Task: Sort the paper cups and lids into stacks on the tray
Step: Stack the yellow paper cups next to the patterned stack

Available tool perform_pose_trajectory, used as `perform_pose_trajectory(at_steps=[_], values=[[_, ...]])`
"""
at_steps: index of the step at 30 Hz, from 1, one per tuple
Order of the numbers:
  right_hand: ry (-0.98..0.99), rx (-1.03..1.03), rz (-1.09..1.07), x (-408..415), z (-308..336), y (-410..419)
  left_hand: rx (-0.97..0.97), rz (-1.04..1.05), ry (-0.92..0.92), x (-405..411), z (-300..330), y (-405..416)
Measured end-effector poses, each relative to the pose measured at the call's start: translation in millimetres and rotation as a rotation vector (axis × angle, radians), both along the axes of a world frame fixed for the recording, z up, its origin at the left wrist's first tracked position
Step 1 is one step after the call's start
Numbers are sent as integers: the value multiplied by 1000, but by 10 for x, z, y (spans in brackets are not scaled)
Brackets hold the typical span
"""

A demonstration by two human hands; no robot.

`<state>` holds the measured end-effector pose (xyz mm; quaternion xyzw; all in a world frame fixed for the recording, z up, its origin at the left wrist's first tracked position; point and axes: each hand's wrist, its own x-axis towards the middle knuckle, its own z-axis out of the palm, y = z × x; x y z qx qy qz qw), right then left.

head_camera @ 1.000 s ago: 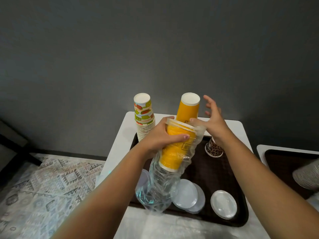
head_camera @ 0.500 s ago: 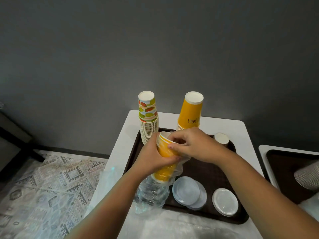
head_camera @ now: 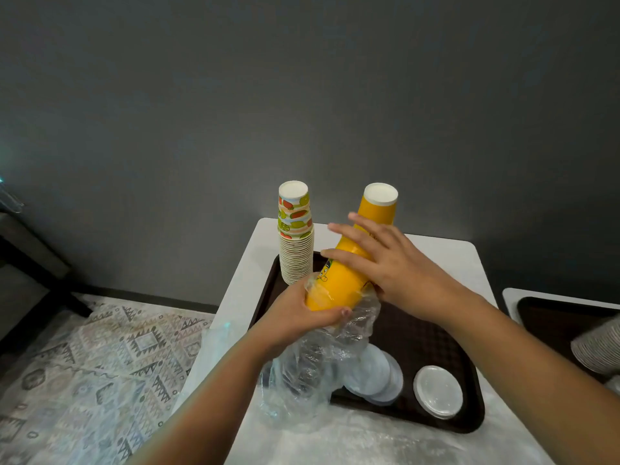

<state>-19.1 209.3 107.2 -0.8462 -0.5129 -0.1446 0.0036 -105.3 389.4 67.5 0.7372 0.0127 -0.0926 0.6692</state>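
While half-sleeved in crinkled plastic, yellow cup stack (head_camera: pixel 339 283) stays glossy.

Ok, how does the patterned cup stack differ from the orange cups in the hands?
The patterned cup stack stands upright on the tray, untouched; the orange cups are tilted, held by the left hand with the right hand laid over them. The patterned stack is bare and multicoloured; the orange cups are plain orange, their lower end in a plastic sleeve. Both point white bases up.
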Motion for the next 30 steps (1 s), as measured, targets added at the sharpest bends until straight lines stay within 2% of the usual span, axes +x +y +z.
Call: perform_pose_trajectory(at_steps=[4,6,8,11,12,19,24,30], values=[[-175,135,64,152,39,-10,-27,22,-21,-14,61,-42],[-104,287,-16,288,123,-31,-72,68,-45,-17,80,-17],[143,586,-177,393,220,-3,-108,113,-61,-19,77,21],[643,1122,-355,570,301,84,-124,141,-53,-13,60,53],[709,1206,-399,636,288,95,-119,146,-52,-6,53,60],[820,1085,-657,863,-131,99,-96,173,-57,2,17,107],[801,829,-750,819,-518,120,-100,228,-92,35,-42,105],[789,825,-769,842,-639,155,-145,268,-176,114,-71,112]])
